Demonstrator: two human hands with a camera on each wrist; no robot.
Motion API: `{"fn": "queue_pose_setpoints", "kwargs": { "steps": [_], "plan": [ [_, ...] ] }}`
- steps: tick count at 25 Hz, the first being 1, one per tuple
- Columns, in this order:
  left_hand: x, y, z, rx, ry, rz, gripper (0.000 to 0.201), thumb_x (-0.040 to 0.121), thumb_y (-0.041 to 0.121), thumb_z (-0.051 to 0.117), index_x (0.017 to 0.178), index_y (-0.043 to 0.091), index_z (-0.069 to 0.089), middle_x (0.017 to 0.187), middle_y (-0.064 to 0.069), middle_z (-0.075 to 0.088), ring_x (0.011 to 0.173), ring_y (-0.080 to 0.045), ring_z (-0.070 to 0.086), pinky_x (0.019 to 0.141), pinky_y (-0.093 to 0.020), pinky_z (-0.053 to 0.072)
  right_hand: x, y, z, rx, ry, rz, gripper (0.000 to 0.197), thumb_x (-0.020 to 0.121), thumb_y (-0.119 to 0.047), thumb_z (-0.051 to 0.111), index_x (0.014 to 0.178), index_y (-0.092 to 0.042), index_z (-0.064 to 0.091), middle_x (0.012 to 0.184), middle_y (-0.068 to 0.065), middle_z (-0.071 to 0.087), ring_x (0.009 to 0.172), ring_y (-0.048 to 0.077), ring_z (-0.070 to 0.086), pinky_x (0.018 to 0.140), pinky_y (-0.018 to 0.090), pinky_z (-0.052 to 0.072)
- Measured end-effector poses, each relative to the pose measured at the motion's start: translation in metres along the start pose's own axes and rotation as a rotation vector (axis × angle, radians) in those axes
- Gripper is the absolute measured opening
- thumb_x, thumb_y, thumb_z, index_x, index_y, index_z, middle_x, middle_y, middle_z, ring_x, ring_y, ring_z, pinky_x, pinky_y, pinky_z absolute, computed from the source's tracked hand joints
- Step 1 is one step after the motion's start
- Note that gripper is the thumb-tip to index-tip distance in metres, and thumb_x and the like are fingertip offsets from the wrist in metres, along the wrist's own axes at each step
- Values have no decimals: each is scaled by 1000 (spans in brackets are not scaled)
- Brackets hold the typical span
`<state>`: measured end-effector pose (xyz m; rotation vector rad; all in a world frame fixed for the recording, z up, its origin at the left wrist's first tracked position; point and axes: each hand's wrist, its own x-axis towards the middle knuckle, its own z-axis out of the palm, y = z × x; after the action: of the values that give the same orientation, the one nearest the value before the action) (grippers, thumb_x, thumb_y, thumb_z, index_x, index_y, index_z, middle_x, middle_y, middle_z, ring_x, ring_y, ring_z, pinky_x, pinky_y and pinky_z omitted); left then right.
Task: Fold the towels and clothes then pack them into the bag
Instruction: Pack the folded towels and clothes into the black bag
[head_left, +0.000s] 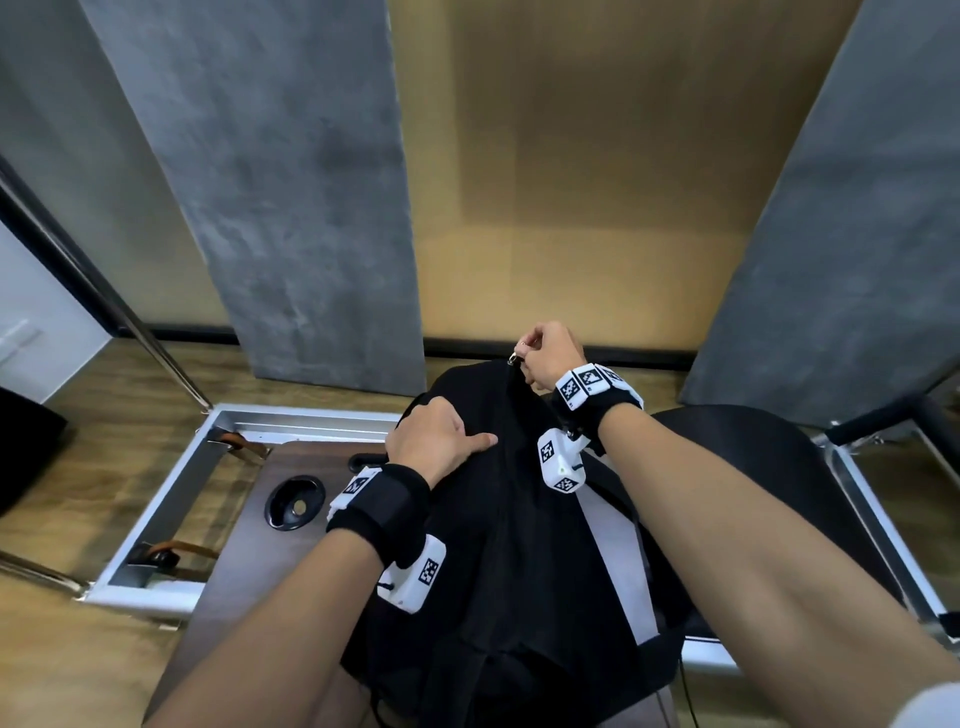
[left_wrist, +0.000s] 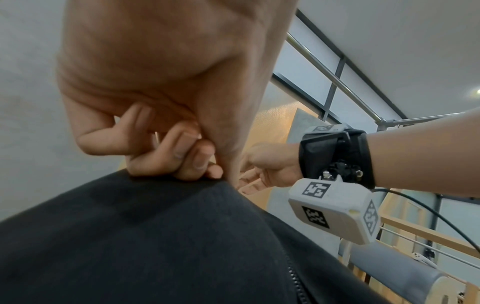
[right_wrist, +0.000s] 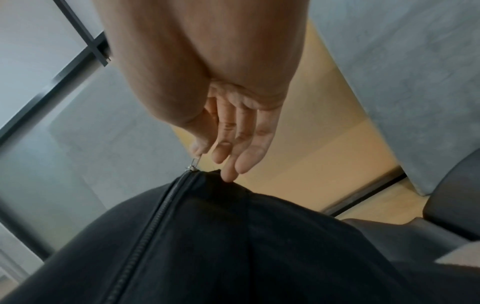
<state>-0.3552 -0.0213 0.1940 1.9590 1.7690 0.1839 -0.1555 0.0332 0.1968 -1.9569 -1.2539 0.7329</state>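
A black bag (head_left: 509, 519) stands bulging on the table, its zipper (right_wrist: 155, 209) closed up to the top. My right hand (head_left: 545, 353) is at the bag's far top end and pinches the small metal zipper pull (right_wrist: 194, 163) between thumb and forefinger, the other fingers hanging loosely. My left hand (head_left: 441, 441) lies on the bag's upper left side, fingers (left_wrist: 168, 160) curled into the black fabric (left_wrist: 155, 236) and thumb stretched across it. No towels or clothes are in view.
The dark wooden table (head_left: 249, 545) has a round black cable grommet (head_left: 294, 503) left of the bag. A white flat sheet (head_left: 613, 545) lies under the bag's right side. A black chair (head_left: 753, 457) stands to the right, a metal frame (head_left: 171, 499) on the floor to the left.
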Motion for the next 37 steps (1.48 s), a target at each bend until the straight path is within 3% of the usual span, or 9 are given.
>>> {"fn": "queue_pose_setpoints", "kwargs": {
  "steps": [6,9,12,14,20,24,28,32,37],
  "plan": [
    [-14,-7,10,16,74,38,64,85,68,75,55,17,51,64,3,62,80,-28,68,61,-32,39,-61,48,-10,164,18,56,16,95,-30,72,97,-15,68,79,12,71,56,23,65,46,30,53],
    [-34,-13,23,80,162,148,52,95,68,61,76,21,51,74,5,60,84,-27,66,65,-36,40,-119,81,-9,79,-4,53,16,91,-36,77,93,-21,73,85,6,74,73,24,70,68,40,60],
    [-56,-27,34,84,213,240,47,98,64,58,108,19,47,101,4,55,94,-20,54,68,-37,42,-177,100,6,11,-2,22,30,92,-43,75,112,-21,73,99,1,72,95,20,68,87,36,55],
    [-68,-38,36,80,228,254,50,100,56,61,125,17,45,120,-3,49,111,-24,51,71,-37,46,-206,107,16,15,-19,94,42,97,-49,66,123,-15,68,112,2,71,107,20,66,90,32,51],
    [-86,-51,31,99,168,285,62,109,40,48,166,29,24,145,-8,35,129,-31,40,92,-49,53,-257,147,33,-205,-23,397,54,102,-48,56,105,3,70,111,21,71,109,38,65,87,40,52],
    [-102,-53,37,108,136,287,65,111,39,41,169,33,13,161,-5,27,143,-29,33,103,-48,47,-271,151,37,-257,-24,459,48,99,-52,61,104,-4,67,110,14,70,108,34,66,83,36,50],
    [-114,-57,40,44,59,306,66,113,38,39,170,35,5,174,-5,12,158,-27,16,116,-52,36,-279,152,49,-37,-24,477,42,102,-41,60,69,-15,57,79,7,63,87,27,58,78,33,42],
    [-124,-65,42,-37,-12,349,72,112,36,42,169,36,-1,177,-3,-5,163,-25,1,122,-56,27,-286,147,50,227,67,495,17,98,-20,68,95,-5,77,101,14,76,104,26,69,95,35,53],
    [-136,-65,38,-128,-18,365,65,110,34,50,168,31,21,177,-3,3,162,-21,0,123,-54,30,-293,114,13,236,397,348,14,98,-19,68,86,-12,69,91,5,73,100,31,68,90,36,51]
  ]
}}
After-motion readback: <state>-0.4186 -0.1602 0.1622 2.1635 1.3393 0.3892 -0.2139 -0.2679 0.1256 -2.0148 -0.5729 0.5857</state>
